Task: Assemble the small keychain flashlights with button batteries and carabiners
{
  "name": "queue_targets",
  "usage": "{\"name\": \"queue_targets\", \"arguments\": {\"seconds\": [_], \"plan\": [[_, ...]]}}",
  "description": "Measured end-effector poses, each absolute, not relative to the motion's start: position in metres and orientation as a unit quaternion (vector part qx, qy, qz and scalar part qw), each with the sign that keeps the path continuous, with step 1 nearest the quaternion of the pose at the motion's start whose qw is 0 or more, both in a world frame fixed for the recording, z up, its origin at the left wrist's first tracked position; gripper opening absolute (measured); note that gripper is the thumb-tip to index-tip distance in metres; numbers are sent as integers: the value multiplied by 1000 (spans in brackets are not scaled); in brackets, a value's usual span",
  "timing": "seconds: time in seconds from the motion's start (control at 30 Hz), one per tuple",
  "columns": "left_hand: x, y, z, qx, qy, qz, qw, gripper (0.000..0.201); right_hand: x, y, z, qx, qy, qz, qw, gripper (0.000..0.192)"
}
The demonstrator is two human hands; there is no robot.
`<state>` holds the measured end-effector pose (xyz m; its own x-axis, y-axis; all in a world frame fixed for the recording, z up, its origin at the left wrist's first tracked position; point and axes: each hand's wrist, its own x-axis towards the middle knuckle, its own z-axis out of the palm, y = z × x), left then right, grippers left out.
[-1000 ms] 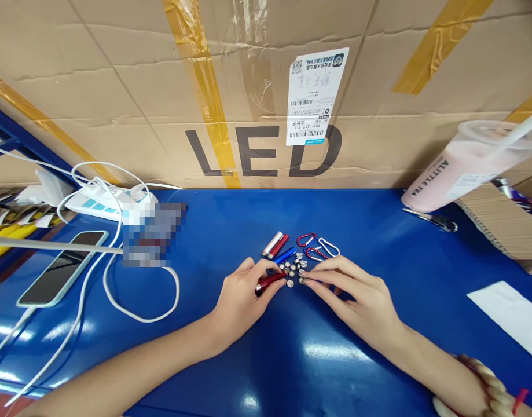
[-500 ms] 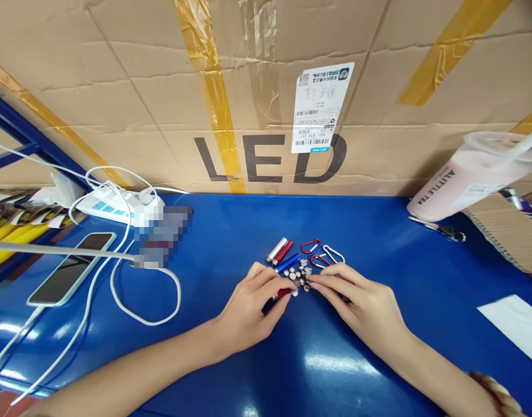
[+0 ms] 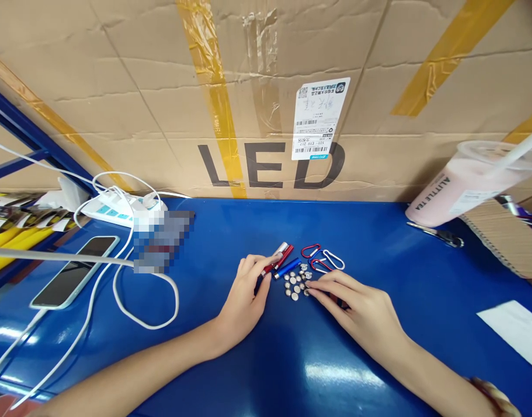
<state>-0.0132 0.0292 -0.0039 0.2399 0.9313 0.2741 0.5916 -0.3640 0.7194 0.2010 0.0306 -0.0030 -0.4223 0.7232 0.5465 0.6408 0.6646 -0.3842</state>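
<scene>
My left hand (image 3: pixel 244 298) is closed around a dark red metal tube (image 3: pixel 268 269) with a silver end, beside a silver tube (image 3: pixel 282 248) and another red tube (image 3: pixel 285 253). To their right, a blue tube (image 3: pixel 287 268) lies slanted on the blue table. Several small round silver pieces, like button cells (image 3: pixel 296 289), are clustered between my hands. At the right edge of this cluster, the thumb and fingertips of my right hand (image 3: pixel 361 298) are pinched together; what they hold is too small to make out. Red, blue and white carabiners (image 3: pixel 334 259) rest just behind.
A large cardboard box (image 3: pixel 161 116) stands along the table's back edge. At left are a phone (image 3: pixel 74 272), white cables (image 3: pixel 176 301) and a power strip (image 3: pixel 113 211). A drink cup (image 3: pixel 448 191), keys (image 3: pixel 439 233) and white paper (image 3: pixel 513 330) are at right.
My left hand has moved left and slightly back with the dark red tube, away from the round pieces and up to the other tubes. My right hand stays almost in place.
</scene>
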Motion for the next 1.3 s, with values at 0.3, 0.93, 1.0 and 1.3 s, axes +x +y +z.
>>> {"name": "queue_targets", "arguments": {"seconds": [0.3, 0.93, 1.0, 1.3], "plan": [[-13, 29, -5, 738, 540, 324, 242, 34, 201, 31, -5, -414, -846, 28, 335, 27], [-15, 28, -8, 750, 557, 296, 199, 45, 199, 31, -2, -424, -846, 26, 322, 31], [-16, 30, -8, 747, 567, 277, 208, 48, 200, 31, -2, -424, -847, 29, 319, 31], [-13, 26, -3, 757, 571, 253, 192, 31, 200, 30, -2, -424, -848, 32, 317, 30]]}}
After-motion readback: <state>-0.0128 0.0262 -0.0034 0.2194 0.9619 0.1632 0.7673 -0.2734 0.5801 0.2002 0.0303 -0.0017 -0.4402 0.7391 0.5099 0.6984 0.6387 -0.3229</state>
